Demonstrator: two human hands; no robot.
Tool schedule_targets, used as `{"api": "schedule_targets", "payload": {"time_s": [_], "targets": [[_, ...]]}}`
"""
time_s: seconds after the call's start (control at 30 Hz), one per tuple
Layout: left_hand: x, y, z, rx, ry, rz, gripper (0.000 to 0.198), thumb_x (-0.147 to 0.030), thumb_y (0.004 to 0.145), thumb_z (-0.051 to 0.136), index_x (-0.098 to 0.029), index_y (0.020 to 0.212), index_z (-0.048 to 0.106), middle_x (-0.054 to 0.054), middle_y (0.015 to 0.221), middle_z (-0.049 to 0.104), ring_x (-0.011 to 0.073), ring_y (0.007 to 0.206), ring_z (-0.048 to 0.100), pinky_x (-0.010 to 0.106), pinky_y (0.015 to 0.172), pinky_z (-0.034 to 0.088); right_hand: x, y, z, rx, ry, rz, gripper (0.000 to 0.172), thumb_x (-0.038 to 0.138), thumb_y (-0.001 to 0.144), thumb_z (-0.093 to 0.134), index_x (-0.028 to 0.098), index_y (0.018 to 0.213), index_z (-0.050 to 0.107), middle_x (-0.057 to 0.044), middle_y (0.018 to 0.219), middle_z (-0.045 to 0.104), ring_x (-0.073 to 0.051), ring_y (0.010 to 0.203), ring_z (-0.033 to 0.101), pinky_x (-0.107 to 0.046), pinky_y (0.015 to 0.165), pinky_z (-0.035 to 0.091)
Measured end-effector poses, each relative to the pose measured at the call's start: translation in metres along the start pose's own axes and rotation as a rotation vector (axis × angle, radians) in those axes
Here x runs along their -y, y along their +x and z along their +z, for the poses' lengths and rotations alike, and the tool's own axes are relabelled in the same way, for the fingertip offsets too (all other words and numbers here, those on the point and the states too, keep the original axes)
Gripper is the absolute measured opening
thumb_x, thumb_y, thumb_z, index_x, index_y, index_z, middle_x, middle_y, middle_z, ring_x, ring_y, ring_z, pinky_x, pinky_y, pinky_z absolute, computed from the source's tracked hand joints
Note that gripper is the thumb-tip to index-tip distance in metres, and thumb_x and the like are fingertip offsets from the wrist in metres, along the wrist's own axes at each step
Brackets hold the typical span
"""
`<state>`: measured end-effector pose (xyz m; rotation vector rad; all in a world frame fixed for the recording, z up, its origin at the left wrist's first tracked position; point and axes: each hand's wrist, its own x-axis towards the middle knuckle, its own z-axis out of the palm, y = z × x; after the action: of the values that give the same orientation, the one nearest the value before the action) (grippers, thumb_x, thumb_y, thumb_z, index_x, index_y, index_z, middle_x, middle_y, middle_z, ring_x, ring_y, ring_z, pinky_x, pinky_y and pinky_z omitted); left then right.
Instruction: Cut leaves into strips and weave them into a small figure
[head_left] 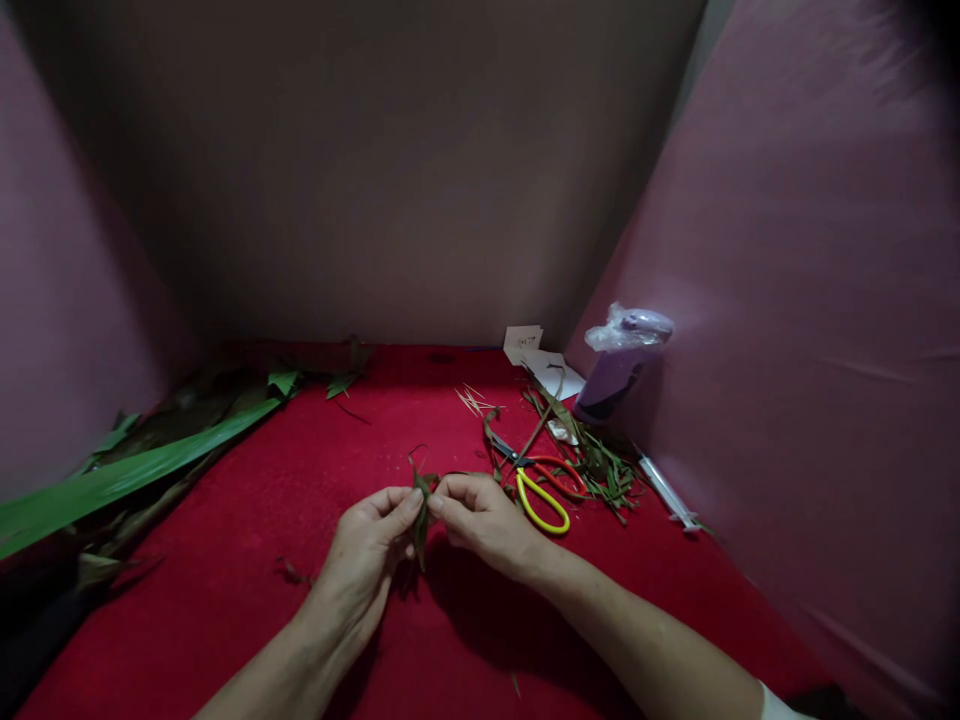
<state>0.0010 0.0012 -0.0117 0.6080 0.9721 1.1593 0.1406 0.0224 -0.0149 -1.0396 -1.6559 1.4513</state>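
Between my two hands is a small dark-green piece of folded leaf (421,530), pointed at its lower end, with thin strands curling from its top. My left hand (373,535) pinches it from the left between thumb and fingers. From the right, my right hand (480,515) closes thumb and forefinger on the leaf's upper part. Just beyond my right hand lie scissors (553,505) with one red and one yellow handle loop, their blades partly over dry leaf strips. Several thin wooden sticks (474,400) are scattered farther back on the red cloth (375,430).
Leaf scraps (607,470) pile up at the right, beside a syringe (667,495) and a purple bottle (616,375) with plastic wrap on top. White papers (551,372) lie behind. Long green leaves (150,470) cover the left side. Pink walls (810,350) flank both sides.
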Motion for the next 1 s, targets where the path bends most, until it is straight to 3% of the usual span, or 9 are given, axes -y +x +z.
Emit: {"api": "schedule_targets", "payload": {"time_s": [0.37,0.57,0.7,0.83,1.0], "targets": [[0.003,0.003,-0.001,-0.052,-0.011,0.023,0.032,-0.033,0.051,0.08,-0.011,0.065,0.062,-0.001,0.052,0.059,0.0062,0.043,0.044,0.017,0.041,0.034,0.002,-0.003,0.002,0.013,-0.031,0.025,0.028,0.034,0.084,0.047,0.017,0.063,0.042,0.007,0.053,0.035,-0.006,0.047,0.031,-0.017,0.043,0.025],[0.0,0.001,0.001,-0.058,-0.05,0.035,0.029,-0.028,0.05,0.081,-0.013,0.064,0.062,-0.003,0.053,0.059,0.0062,0.044,0.047,0.017,0.042,0.036,0.005,-0.004,0.009,-0.083,-0.114,-0.016,0.022,0.034,0.08,0.055,0.016,0.068,0.05,0.004,0.058,0.045,-0.007,0.052,0.037,-0.018,0.047,0.028],[-0.001,0.001,0.002,-0.028,-0.06,0.024,0.026,-0.031,0.056,0.079,-0.012,0.065,0.063,-0.002,0.056,0.059,0.0063,0.047,0.047,0.016,0.042,0.036,0.007,-0.002,0.009,-0.066,-0.01,-0.017,0.019,0.028,0.076,0.055,0.016,0.062,0.048,0.006,0.055,0.041,-0.006,0.049,0.032,-0.019,0.046,0.025],[-0.001,0.002,0.0,0.011,-0.078,0.003,0.025,-0.033,0.061,0.076,-0.012,0.068,0.065,-0.001,0.057,0.058,0.0062,0.049,0.047,0.017,0.045,0.038,0.009,-0.001,0.004,-0.021,0.125,0.007,0.019,0.032,0.073,0.057,0.016,0.065,0.049,0.006,0.055,0.042,-0.006,0.048,0.032,-0.02,0.046,0.025],[0.0,0.001,-0.002,0.028,-0.029,-0.026,0.027,-0.026,0.053,0.08,-0.011,0.068,0.065,0.0,0.059,0.061,0.0068,0.048,0.049,0.018,0.048,0.04,0.01,0.0,0.0,-0.013,0.121,0.044,0.024,0.036,0.072,0.059,0.015,0.066,0.05,0.006,0.054,0.039,-0.006,0.048,0.029,-0.019,0.045,0.022]]}}
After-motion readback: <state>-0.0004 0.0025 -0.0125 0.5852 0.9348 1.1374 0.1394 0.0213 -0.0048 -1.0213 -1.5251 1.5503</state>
